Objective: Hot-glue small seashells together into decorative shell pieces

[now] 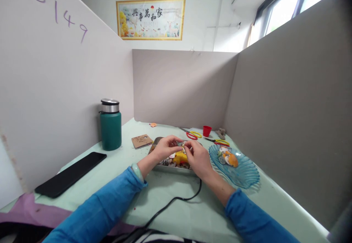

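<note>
A pale green tablecloth (167, 189) covers the table between grey partitions (184, 89); beyond them hang a gold-framed calligraphy print (151, 19) and a bright window (286, 8). Over the metal tray (176, 170), the right hand (199, 156) pinches a small pale piece (183, 146) between its fingertips. The left hand (165, 148) curves in beside it, thumb and forefinger a little apart; whether they grip it, I cannot tell. A green flask (110, 131) stands left, a fluted blue plate (246, 178) right.

Grey partitions (185, 87); gold-framed picture (150, 19); bright window (286, 10)
</note>
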Motion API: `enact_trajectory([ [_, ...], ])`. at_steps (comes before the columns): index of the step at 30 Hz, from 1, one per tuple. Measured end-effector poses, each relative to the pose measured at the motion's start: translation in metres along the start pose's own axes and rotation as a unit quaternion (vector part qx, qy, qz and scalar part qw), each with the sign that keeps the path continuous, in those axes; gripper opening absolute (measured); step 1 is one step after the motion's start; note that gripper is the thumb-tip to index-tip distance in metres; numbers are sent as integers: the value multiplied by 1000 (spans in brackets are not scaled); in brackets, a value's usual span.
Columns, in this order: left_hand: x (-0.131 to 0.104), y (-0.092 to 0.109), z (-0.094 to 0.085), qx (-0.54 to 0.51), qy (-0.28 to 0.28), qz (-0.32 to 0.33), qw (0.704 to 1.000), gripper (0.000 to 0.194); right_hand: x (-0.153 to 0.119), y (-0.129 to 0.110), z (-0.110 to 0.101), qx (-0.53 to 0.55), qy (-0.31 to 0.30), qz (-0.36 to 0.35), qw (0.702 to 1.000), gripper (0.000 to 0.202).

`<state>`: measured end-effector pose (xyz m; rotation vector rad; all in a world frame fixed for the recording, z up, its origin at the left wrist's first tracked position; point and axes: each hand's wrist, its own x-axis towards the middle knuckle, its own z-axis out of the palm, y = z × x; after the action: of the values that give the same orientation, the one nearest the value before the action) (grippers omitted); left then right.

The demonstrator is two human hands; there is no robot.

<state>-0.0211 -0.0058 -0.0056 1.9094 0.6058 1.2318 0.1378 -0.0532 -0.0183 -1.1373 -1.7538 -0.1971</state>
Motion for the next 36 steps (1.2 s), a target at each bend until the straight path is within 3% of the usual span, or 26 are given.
enact_trajectory([
  [7, -2, -1, -1, 52, -4, 34, 998, 36, -1, -1, 0, -2, -8, -8, 1000, 10],
  [13, -2, -2, -1, 51, -8, 11, 999, 39, -1, 0, -1, 3, -14, -10, 1000, 10],
  [30, -2, -9, 0, 47, -18, 24, 998, 36, 0, -2, -1, 7, -13, -8, 1000, 9],
  [36, -2, -10, 0, 34, -14, -5, 999, 37, 0, -3, -1, 7, -26, -15, 1000, 9],
])
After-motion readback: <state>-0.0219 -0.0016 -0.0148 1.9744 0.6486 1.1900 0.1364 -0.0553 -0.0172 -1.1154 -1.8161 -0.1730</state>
